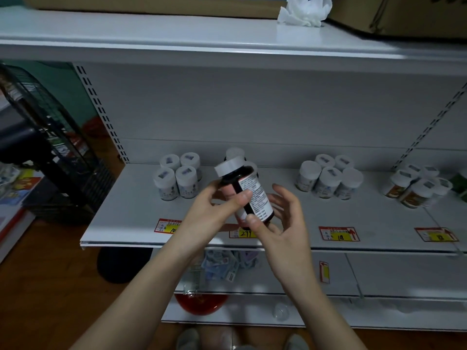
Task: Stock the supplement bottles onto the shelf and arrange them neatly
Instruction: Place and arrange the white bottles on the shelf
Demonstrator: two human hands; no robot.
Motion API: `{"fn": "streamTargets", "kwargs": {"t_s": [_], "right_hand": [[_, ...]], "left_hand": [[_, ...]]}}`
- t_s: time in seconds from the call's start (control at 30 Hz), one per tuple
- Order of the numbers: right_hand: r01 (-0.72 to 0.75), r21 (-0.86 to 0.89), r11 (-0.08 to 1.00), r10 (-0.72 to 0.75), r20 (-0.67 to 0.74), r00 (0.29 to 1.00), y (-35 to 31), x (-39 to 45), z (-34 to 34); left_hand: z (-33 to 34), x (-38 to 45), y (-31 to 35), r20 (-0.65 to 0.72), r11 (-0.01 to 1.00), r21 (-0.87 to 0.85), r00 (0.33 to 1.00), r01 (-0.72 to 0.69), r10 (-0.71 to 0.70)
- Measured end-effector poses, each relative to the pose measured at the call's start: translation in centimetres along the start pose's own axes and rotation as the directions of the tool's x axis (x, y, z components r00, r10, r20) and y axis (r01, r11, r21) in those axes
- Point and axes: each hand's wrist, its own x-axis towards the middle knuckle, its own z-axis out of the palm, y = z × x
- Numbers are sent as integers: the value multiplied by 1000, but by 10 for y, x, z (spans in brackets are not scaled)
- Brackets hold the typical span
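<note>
While both hands work in front of the white shelf (353,223), a dark bottle (249,195) with a white cap and a printed label is held tilted above the shelf's front edge, cap leaning up and to the left. Behind the held bottle, partly hidden by it, stand more dark bottles (236,155) at the back. Left of the held bottle sits a cluster of four white-capped jars (177,178); right of it sits a group of five white jars (328,179), and farther right a bunch of orange-labelled jars (414,188). Red and yellow price tags (338,233) lie along the shelf's front lip below the bottle. Well left of the bottle stands a black fan (50,137); above it, on the upper shelf, lies a crumpled white bag (304,11) between cardboard boxes. The left hand (214,210) grips the bottle's body, thumb across the label and fingers curled behind. The right hand (280,223) pinches the bottle's base with its thumb, the other fingers spread loosely beside it.
</note>
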Motion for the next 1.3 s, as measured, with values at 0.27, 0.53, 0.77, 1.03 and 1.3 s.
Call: {"fn": "streamTargets", "kwargs": {"t_s": [0.27, 0.53, 0.77, 1.03, 1.3], "right_hand": [[-189, 179, 965, 148, 220, 964, -12, 10, 0], [-17, -14, 1000, 17, 30, 999, -12, 3, 7], [68, -185, 980, -69, 3, 998, -16, -1, 10], [-122, 113, 986, 112, 92, 989, -20, 7, 3], [2, -129, 992, 3, 34, 999, -19, 3, 4]], "left_hand": [[-8, 6, 7, -46, 985, -167, 998, -49, 42], [-5, 3, 14, 68, 999, 21, 997, -40, 39], [1, 5, 17, 43, 996, -78, 998, -31, 34], [2, 7, 13, 19, 991, -132, 999, 30, -28], [3, 0, 20, 107, 999, -32, 994, 27, -23]]}}
